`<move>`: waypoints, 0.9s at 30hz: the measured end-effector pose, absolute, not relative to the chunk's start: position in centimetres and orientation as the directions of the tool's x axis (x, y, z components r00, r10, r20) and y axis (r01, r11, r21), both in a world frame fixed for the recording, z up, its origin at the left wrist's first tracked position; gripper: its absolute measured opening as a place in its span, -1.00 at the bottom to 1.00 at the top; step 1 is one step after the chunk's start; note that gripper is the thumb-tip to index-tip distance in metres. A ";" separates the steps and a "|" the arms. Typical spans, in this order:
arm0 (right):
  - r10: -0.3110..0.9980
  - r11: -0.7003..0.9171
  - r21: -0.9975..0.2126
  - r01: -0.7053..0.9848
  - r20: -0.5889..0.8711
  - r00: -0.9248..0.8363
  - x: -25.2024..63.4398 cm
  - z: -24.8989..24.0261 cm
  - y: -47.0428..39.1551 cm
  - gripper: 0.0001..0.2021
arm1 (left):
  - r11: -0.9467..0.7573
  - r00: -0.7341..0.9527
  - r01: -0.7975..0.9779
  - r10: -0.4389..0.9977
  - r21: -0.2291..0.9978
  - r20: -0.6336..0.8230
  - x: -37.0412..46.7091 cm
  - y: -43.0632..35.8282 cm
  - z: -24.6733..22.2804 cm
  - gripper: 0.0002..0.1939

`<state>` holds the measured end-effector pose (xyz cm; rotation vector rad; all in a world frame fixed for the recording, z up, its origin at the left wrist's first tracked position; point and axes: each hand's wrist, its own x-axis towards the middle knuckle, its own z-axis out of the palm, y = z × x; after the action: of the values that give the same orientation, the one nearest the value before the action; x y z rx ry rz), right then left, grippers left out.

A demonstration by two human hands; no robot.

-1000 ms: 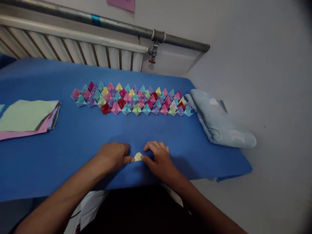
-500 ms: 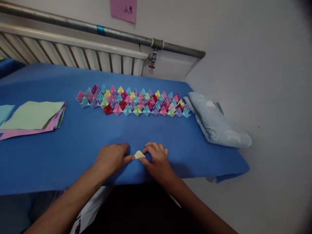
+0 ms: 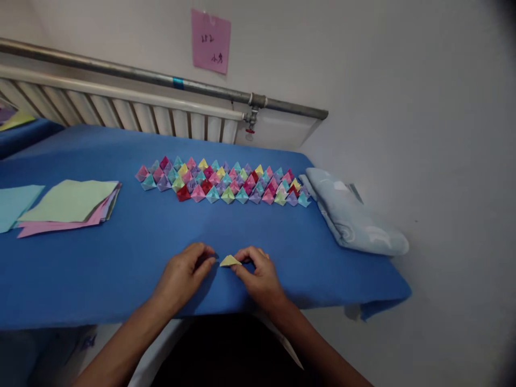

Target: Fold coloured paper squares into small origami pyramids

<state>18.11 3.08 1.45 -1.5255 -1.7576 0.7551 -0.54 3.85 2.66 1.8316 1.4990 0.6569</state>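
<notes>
A small folded piece of yellow paper (image 3: 229, 261), roughly triangular, is pinched between the thumb and fingers of my right hand (image 3: 258, 274) just above the blue cloth. My left hand (image 3: 184, 274) is a little to the left of the paper, apart from it, with a gap between thumb and fingertips and nothing in them. Beyond both hands, several rows of small folded paper boats (image 3: 228, 194) in pink, purple, blue, yellow, green and red stand side by side.
Loose coloured paper sheets (image 3: 72, 201) lie in a stack at the left, beside blue sheets (image 3: 18, 204). A folded light-blue blanket (image 3: 355, 220) rests at the right end of the blue-covered table (image 3: 133, 258). Behind are a radiator (image 3: 121, 110), a pipe and a pink note (image 3: 210, 43).
My left hand has let go of the yellow paper and drawn back to the left. My right hand still holds it, now tilted up slightly. The camera view has tipped upward.
</notes>
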 end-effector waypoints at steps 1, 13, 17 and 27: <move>0.989 0.149 -0.798 0.584 0.130 -0.075 17.9 1.4 3.7 -0.92 | -0.094 0.196 0.612 0.980 0.785 -0.036 -0.7 4.5 2.7 -0.78; 0.947 0.322 -0.708 0.629 0.238 -0.218 14.1 0.0 15.7 -0.88 | -0.108 0.039 0.531 0.994 0.840 0.103 -2.4 16.9 1.2 -0.88; 0.930 0.365 -0.684 0.632 0.239 -0.278 14.0 -0.5 17.8 -0.88 | -0.167 0.083 0.496 0.986 0.852 0.145 -2.3 17.8 -0.1 -0.84; 0.886 0.455 -0.754 0.475 0.332 -0.323 15.1 0.2 17.9 -0.85 | -0.254 0.213 0.474 0.962 0.843 0.170 -4.2 17.7 0.6 -0.86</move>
<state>15.15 17.90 0.20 -1.1371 -1.9594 0.7013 -4.23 17.70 0.59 1.8340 1.3324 0.9511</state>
